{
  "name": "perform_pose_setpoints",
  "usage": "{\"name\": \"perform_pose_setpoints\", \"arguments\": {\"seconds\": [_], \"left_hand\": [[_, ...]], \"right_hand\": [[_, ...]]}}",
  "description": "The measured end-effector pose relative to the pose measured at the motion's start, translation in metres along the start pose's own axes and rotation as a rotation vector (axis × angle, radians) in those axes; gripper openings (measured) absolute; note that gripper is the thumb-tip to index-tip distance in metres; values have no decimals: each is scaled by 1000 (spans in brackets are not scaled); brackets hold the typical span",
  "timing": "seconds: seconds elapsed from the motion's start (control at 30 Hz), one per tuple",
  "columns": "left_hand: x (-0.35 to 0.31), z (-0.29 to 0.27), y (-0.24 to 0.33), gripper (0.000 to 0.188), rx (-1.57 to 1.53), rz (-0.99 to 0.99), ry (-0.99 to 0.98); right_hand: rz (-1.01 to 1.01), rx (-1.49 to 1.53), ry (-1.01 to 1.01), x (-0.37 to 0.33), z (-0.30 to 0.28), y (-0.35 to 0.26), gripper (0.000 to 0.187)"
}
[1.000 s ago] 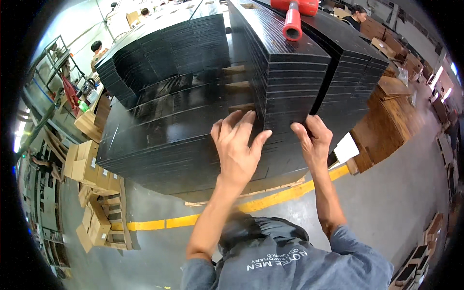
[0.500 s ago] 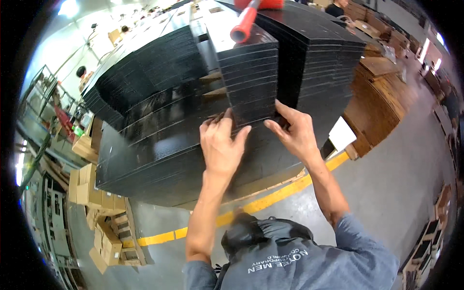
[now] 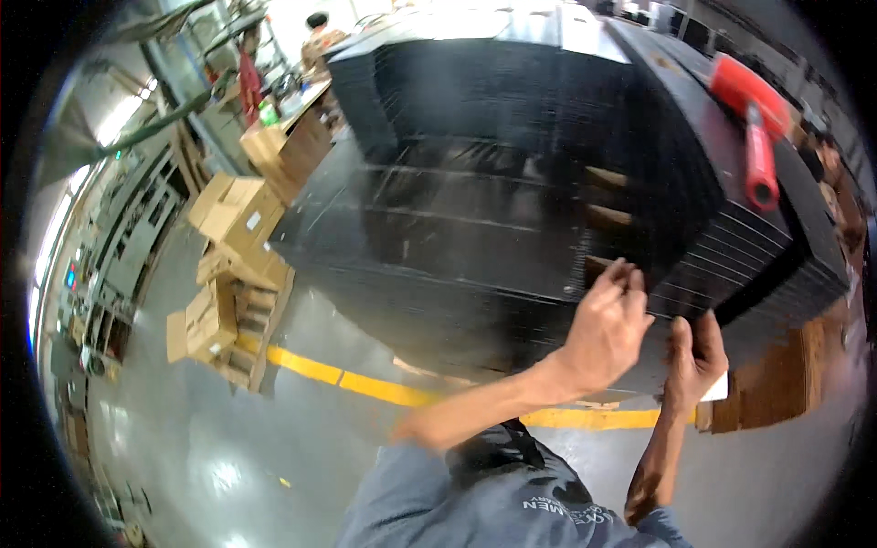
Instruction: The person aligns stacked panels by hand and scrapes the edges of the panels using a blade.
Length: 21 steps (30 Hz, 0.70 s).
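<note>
A narrow stack of black boards (image 3: 731, 251) stands in front of me to the right, on a wider pile of black panels (image 3: 438, 237). At its lower front left corner, my left hand (image 3: 607, 320) has its fingers stretched up against the boards. My right hand (image 3: 696, 361) is at the lower right corner, thumb and fingers apart with the tips near the board edges. Neither hand visibly grasps a board, though some fingertips are hard to make out. A red mallet (image 3: 760, 164) lies on top of the stack, its handle pointing toward me.
Another tall black stack (image 3: 493, 91) stands farther back. Brown boards (image 3: 767, 379) are piled at the right. Cardboard boxes (image 3: 215, 320) rest on a wooden pallet (image 3: 260, 333) to the left. A yellow line (image 3: 384, 388) crosses the floor. Another person (image 3: 320, 41) is in the background.
My view has swung left, so the stack and both hands now appear farther right. Both hands stay by the stack's lower corners. The mallet still lies on top.
</note>
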State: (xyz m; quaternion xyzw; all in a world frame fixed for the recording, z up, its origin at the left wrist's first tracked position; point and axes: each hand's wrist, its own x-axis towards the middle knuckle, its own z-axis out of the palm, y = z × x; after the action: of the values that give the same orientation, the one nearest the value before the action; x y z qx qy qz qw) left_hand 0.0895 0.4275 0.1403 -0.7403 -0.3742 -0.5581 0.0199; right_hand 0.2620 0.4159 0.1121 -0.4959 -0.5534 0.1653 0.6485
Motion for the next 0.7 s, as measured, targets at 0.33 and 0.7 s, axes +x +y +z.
{"name": "perform_pose_setpoints", "arguments": {"seconds": [0.33,0.7], "left_hand": [[-44,-20,28,58,81,-3,39],[-116,-46,121,56,46,-53,52]], "right_hand": [[83,158,32,-57,2,-29,40],[87,113,41,-142,-76,-57,36]]}}
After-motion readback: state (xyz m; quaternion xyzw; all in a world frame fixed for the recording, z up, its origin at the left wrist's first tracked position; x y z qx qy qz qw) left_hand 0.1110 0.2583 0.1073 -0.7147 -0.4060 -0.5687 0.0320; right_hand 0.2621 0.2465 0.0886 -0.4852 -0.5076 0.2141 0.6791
